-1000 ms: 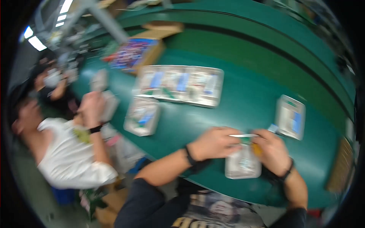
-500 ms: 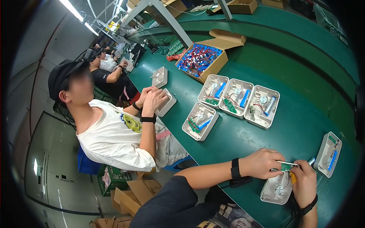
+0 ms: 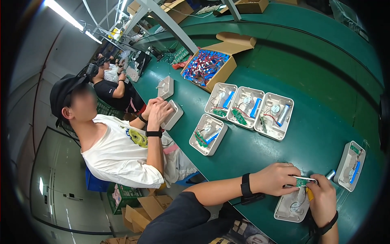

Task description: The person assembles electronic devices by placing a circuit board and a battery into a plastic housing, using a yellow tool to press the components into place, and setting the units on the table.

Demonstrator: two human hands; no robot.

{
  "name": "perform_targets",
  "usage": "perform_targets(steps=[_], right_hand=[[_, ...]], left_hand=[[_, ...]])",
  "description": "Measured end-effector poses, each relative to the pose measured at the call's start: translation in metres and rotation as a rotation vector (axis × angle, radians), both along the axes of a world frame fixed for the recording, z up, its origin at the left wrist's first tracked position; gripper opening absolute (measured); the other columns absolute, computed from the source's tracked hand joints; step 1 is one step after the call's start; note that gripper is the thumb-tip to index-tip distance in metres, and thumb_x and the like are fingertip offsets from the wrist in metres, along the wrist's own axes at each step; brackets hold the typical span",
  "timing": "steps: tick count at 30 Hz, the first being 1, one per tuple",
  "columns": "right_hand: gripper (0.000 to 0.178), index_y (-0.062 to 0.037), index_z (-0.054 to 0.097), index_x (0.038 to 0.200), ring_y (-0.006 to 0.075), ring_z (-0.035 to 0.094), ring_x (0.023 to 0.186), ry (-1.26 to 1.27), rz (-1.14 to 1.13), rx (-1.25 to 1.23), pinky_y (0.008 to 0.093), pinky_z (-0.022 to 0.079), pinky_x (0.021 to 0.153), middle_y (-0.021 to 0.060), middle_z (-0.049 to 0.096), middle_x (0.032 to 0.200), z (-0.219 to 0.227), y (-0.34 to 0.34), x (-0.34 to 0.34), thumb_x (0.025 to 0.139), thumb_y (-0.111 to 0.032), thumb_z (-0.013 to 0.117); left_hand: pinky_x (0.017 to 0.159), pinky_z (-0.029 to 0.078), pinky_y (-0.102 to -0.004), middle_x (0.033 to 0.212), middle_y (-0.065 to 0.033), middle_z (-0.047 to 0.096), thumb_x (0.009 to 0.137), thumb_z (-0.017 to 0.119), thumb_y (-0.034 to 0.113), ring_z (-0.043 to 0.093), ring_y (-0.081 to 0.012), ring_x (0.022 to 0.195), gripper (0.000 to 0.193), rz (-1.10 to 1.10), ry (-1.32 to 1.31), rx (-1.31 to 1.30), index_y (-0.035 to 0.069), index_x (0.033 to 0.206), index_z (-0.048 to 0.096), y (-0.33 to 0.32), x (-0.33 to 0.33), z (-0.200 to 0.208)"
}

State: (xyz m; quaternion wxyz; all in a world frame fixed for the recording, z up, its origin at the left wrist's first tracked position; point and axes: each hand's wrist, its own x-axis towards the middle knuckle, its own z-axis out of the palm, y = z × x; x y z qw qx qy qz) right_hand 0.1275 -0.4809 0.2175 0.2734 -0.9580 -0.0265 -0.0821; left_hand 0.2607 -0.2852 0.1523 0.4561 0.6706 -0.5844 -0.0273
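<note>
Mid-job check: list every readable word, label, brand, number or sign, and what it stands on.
None can be read.
Held green circuit board: any print too small.
Round whitish disc in the off-white plastic tray beneath: any markings too small.
Co-worker's black short-sleeved T-shirt: pale chest mark too small.

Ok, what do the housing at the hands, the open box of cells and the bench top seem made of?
Housing: probably moulded plastic, matte off-white, rounded corners. Box: cardboard, dull brown, with a folded flap. Bench top: smooth green, softly reflective, perhaps rubber or vinyl.
</note>
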Motion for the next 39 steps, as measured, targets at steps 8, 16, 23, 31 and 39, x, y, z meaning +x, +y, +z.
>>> perform_targets(steps=[8, 16, 23, 31, 39], right_hand=[[0.021, 0.0025, 0.071, 0.091, 0.0388, 0.070, 0.095, -0.007, 0.014, -0.006, 0.0453, 0.058, 0.082, 0.0180, 0.070, 0.111, 0.000, 0.001, 0.002, 0.072, 0.008, 0.074], [0.020, 0.0015, 0.070, 0.091, 0.0374, 0.070, 0.100, 0.004, -0.003, -0.056, 0.0445, 0.058, 0.086, 0.0173, 0.070, 0.111, 0.000, 0.000, -0.003, 0.072, 0.007, 0.074], [0.023, -0.0018, 0.074, 0.100, 0.0344, 0.069, 0.104, 0.082, 0.107, -0.021, 0.0425, 0.057, 0.090, 0.0146, 0.070, 0.116, 0.001, -0.004, 0.005, 0.077, 0.001, 0.075], [0.030, -0.0036, 0.075, 0.109, 0.0313, 0.068, 0.104, -0.014, 0.070, -0.074, 0.0410, 0.057, 0.091, 0.0123, 0.070, 0.118, 0.030, -0.033, 0.002, 0.079, 0.001, 0.074], [0.030, -0.0019, 0.075, 0.110, 0.0297, 0.068, 0.106, -0.105, 0.048, -0.213, 0.0399, 0.054, 0.094, 0.0084, 0.072, 0.113, 0.024, -0.032, 0.001, 0.080, 0.001, 0.072]], left_hand=[[0.069, 0.058, -0.0361, 0.106, -0.0060, 0.070, 0.081, 0.084, 0.015, 0.069, -0.0247, 0.079, 0.015, 0.029, -0.012, -0.018, 0.008, 0.089, 0.074, 0.002, 0.001, 0.002], [0.070, 0.059, -0.0350, 0.107, -0.0056, 0.071, 0.081, 0.085, 0.016, 0.070, -0.0236, 0.080, 0.014, -0.023, 0.001, -0.033, 0.009, 0.085, 0.074, -0.005, -0.001, -0.007], [0.069, 0.060, -0.0343, 0.102, -0.0062, 0.075, 0.078, 0.087, 0.014, 0.072, -0.0221, 0.077, 0.012, 0.053, -0.057, 0.064, 0.009, 0.078, 0.075, 0.011, 0.005, 0.012], [0.068, 0.059, -0.0341, 0.096, -0.0078, 0.075, 0.077, 0.086, 0.011, 0.072, -0.0233, 0.076, 0.011, 0.091, -0.047, 0.032, 0.006, 0.079, 0.077, 0.005, 0.006, 0.007], [0.066, 0.057, -0.0357, 0.092, -0.0087, 0.074, 0.079, 0.085, 0.010, 0.071, -0.0256, 0.075, 0.010, 0.230, -0.027, 0.039, 0.005, 0.078, 0.076, 0.004, 0.008, 0.010]])
